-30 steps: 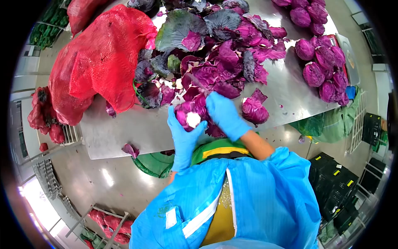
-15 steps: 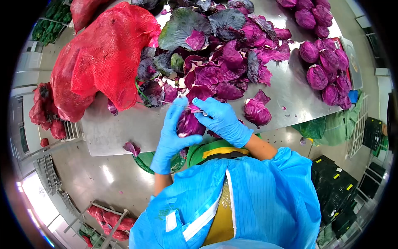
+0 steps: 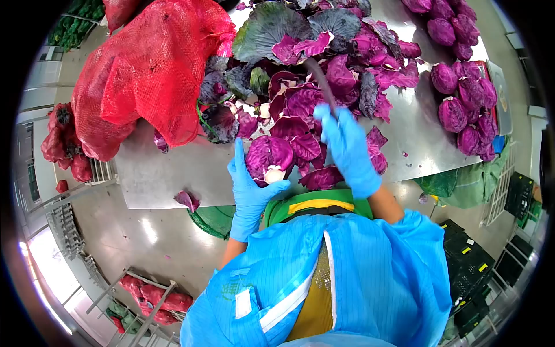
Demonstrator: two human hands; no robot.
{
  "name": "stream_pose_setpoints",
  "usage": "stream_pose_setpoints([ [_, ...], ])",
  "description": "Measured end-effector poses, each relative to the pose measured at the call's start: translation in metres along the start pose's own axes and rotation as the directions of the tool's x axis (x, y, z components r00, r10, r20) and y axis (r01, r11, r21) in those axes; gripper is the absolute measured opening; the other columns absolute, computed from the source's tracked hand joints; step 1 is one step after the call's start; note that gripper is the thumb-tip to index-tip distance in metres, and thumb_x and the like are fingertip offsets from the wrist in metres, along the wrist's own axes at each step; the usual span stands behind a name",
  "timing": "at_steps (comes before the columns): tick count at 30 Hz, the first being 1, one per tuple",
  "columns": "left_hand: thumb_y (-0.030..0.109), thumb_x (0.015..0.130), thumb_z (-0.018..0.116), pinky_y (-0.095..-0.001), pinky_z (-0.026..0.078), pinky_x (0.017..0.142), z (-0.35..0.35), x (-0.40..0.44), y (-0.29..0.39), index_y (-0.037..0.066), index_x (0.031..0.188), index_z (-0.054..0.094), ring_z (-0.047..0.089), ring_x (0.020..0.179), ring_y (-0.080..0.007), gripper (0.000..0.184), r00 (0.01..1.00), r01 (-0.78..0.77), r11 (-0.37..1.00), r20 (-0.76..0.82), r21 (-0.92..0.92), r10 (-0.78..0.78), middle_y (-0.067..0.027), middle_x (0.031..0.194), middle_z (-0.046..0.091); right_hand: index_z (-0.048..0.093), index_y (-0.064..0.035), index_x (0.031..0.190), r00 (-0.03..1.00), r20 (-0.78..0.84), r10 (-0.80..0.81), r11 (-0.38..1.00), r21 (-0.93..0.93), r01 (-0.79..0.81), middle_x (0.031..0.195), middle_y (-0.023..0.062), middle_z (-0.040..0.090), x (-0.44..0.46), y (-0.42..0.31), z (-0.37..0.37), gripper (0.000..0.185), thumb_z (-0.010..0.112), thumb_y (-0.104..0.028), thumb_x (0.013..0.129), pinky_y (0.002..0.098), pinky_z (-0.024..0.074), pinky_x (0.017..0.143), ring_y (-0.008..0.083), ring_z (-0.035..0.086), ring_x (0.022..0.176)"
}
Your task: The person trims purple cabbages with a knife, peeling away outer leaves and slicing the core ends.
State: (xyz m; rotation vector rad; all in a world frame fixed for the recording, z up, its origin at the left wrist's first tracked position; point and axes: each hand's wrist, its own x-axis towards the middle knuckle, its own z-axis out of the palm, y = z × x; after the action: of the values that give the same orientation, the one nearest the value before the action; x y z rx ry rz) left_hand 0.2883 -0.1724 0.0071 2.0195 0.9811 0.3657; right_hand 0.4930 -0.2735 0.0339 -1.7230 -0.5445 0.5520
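Conceivably, should the cabbage (cupped by the left hand) roll, the knife the right hand grips could slip.

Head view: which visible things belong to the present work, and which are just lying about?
Belonging to the work:
left hand, holding a purple cabbage
right hand, gripping a knife
loose leaves

Apparently just lying about:
black crates
red sacks below the table
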Motion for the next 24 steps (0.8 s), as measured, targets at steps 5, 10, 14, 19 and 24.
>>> stream_pose_setpoints([
  [5,0.045,0.054,0.09,-0.0425,0.028,0.113,0.01,0.021,-0.002,0.002,0.152,0.005,0.032,0.137,-0.0357,0.136,0.969,-0.231,0.967,0.062,-0.106,0.238,-0.0243,0.153,0.021,0.062,-0.0023,0.107,0.932,0.265,0.249,0.968,-0.038,-0.248,0.079,0.0144,0.061,-0.07,0.037,-0.006,0.031,0.051,-0.03,0.099,0.0336,0.0481,0.061,0.0211,0.06,0.066],
  [10,0.033,0.061,0.089,-0.0396,0.049,0.092,-0.007,0.025,0.013,0.014,0.152,0.018,0.058,0.109,-0.0291,0.117,0.978,-0.084,0.996,0.192,0.022,0.078,-0.0166,0.12,0.052,0.059,-0.0025,0.099,0.968,0.248,0.031,0.988,-0.154,0.008,0.082,0.0193,0.06,-0.068,0.042,0.0,0.024,0.052,-0.026,0.097,0.0407,0.0487,0.062,0.0346,0.061,0.07],
  [14,0.029,0.062,0.09,-0.0374,0.048,0.096,0.014,0.023,-0.021,0.002,0.142,0.035,0.057,0.111,-0.0251,0.1,0.993,0.097,0.954,0.086,-0.284,-0.076,-0.0161,0.128,0.051,0.057,-0.0051,0.094,0.972,0.174,-0.159,0.937,-0.282,0.204,0.079,0.0179,0.059,-0.065,0.047,0.013,0.018,0.054,-0.023,0.094,0.0444,0.0485,0.058,0.0375,0.06,0.069],
  [19,0.027,0.063,0.089,-0.0355,0.049,0.095,0.001,0.023,0.022,0.0,0.138,0.04,0.057,0.112,-0.0213,0.094,0.962,0.263,0.916,0.16,-0.302,-0.223,-0.0148,0.127,0.056,0.06,-0.0076,0.1,0.912,0.241,-0.332,0.709,-0.574,0.41,0.074,0.0118,0.056,-0.053,0.032,0.008,0.018,0.06,-0.021,0.088,0.0386,0.0494,0.052,0.0281,0.061,0.064],
  [24,0.039,0.061,0.088,-0.0337,0.051,0.088,-0.019,0.061,0.048,-0.002,0.135,0.044,0.064,0.101,-0.0179,0.095,0.868,0.302,0.946,0.377,0.121,-0.325,-0.0129,0.116,0.066,0.06,-0.0057,0.114,0.826,0.442,-0.349,0.406,-0.723,0.558,0.076,0.0061,0.055,-0.05,0.023,0.006,0.042,0.067,-0.021,0.076,0.0327,0.0492,0.048,0.0202,0.06,0.066],
])
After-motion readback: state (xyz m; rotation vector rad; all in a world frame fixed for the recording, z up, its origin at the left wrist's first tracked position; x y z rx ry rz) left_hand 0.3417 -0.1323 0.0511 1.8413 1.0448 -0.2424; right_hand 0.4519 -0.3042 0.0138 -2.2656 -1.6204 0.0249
